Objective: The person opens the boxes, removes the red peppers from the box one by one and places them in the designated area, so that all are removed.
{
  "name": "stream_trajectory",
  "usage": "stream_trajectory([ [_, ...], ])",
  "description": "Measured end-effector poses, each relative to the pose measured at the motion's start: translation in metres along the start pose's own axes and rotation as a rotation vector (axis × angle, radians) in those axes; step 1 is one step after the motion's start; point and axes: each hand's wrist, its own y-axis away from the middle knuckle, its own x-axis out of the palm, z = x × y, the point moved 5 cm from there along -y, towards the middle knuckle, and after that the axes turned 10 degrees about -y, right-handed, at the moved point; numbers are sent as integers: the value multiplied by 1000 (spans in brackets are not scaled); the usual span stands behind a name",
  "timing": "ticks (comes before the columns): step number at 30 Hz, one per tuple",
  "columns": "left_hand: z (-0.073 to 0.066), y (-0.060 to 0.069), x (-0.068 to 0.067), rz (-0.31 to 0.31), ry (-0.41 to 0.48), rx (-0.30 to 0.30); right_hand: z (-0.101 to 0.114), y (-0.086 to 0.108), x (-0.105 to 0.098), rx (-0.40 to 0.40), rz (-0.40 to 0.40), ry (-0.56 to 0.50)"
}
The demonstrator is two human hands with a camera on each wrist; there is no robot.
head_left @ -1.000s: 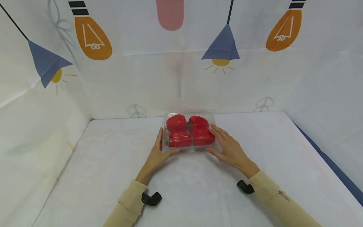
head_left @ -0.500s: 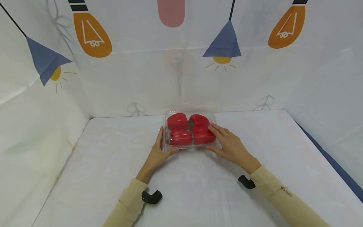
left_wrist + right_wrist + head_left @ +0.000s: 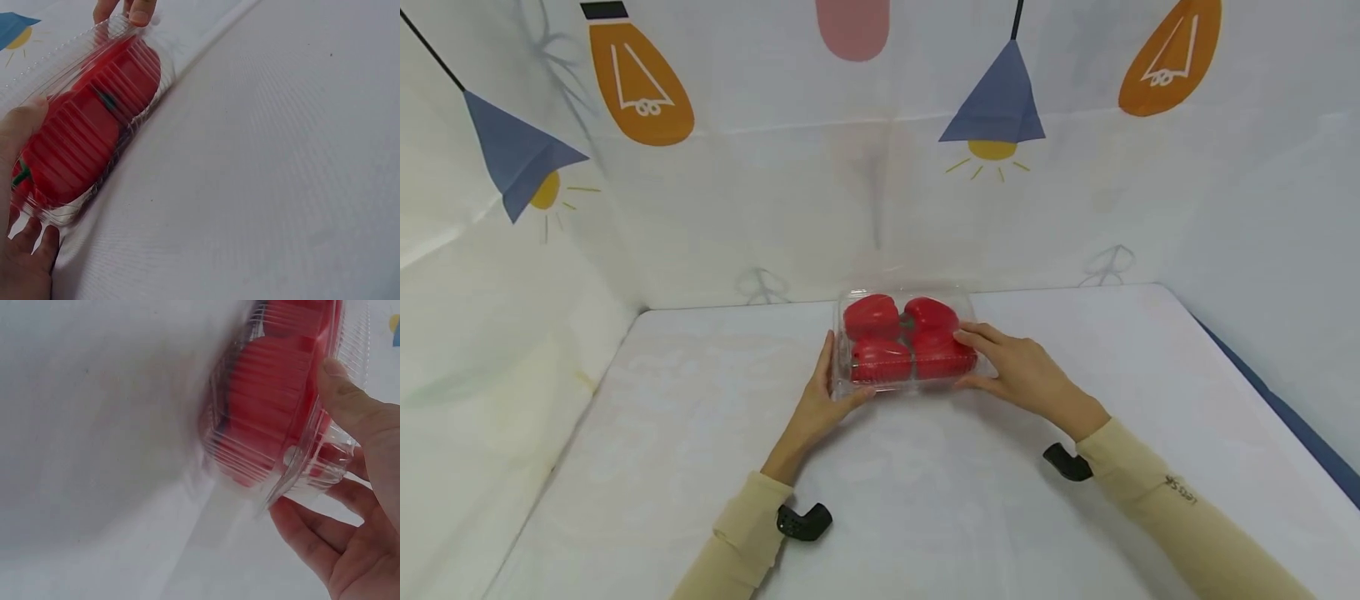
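Note:
A clear plastic clamshell box [image 3: 891, 386] stands near the back edge of the table. Several red bell peppers [image 3: 871, 317] with green stems lie inside it. My left hand [image 3: 817, 414] holds the box's left front corner, fingers along the left side and thumb on the front. In the left wrist view that thumb [image 3: 28, 122] lies on the ridged plastic. My right hand [image 3: 1026, 375] grips the right front corner. The right wrist view shows its thumb [image 3: 340, 387] on one face and the fingers [image 3: 312, 537] curled round the rim. Whether the box touches the table cannot be told.
The box stands on a white table [image 3: 910, 500]. Behind it hangs a white cloth backdrop [image 3: 760, 200] printed with lamps and bulbs, with another cloth wall [image 3: 512, 333] on the left. Black wrist devices [image 3: 805, 522] sit at both cuffs.
The head view has tilted slightly downwards in the picture, with the backdrop prints sliding up. My right wrist has risen and moved right, its fingers bending more at the box's corner. The left hand keeps its hold.

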Motion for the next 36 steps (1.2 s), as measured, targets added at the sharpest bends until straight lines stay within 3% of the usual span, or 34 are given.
stream_trajectory([
  [5, -20, 10, -3, 10, 4, -11, 1, 3, -4, -44, 14, 7],
  [8, -22, 14, -4, 8, 4, -16, 3, 4, -4, -58, 26, -7],
  [15, -21, 15, -6, 7, 8, -8, 9, 2, 3, -15, 102, 61],
  [22, -21, 13, -6, -4, 9, 8, 17, -1, 7, -53, 135, 191],
  [33, -18, 10, -4, -5, 13, 26, 19, 2, 12, -22, 231, 228],
  [36, -8, 4, 0, -10, 13, 34, 19, 3, 13, -23, 243, 263],
])
